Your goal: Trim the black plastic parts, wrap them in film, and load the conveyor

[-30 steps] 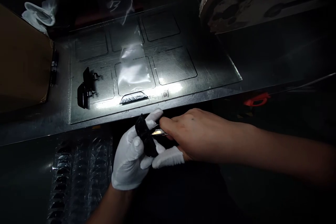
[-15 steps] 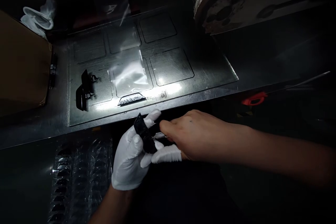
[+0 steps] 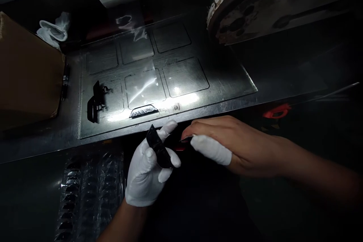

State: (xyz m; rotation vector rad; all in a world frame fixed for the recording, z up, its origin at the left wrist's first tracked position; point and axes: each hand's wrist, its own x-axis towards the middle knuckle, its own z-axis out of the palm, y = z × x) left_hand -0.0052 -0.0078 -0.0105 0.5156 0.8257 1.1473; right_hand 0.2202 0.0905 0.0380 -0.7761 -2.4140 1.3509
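Note:
A small black plastic part (image 3: pixel 159 147) is gripped in my left hand (image 3: pixel 147 174), which wears a white glove; its thumb and fingers press around the part just below the table edge. To its right, my right hand (image 3: pixel 227 143) is bare except for a white cover on the thumb. Between its thumb and fingers it pinches a thin dark item (image 3: pixel 187 140), too dim to make out. The two hands are apart. On the mat lie black parts (image 3: pixel 96 102) at the left and a shiny dark-edged piece (image 3: pixel 143 111) near the front edge.
The metal table carries a clear mat (image 3: pixel 227 83) and plastic film (image 3: pixel 141 83). A cardboard box (image 3: pixel 28 72) and a white cloth item (image 3: pixel 53 30) stand left. A large wheel-like object (image 3: pixel 241 11) is at back right, a red object (image 3: pixel 276 111) below. A tray of dark parts (image 3: pixel 87 196) sits lower left.
My right hand has moved right, away from the black part in my left hand. The left hand still holds that part. The whole view has shifted slightly.

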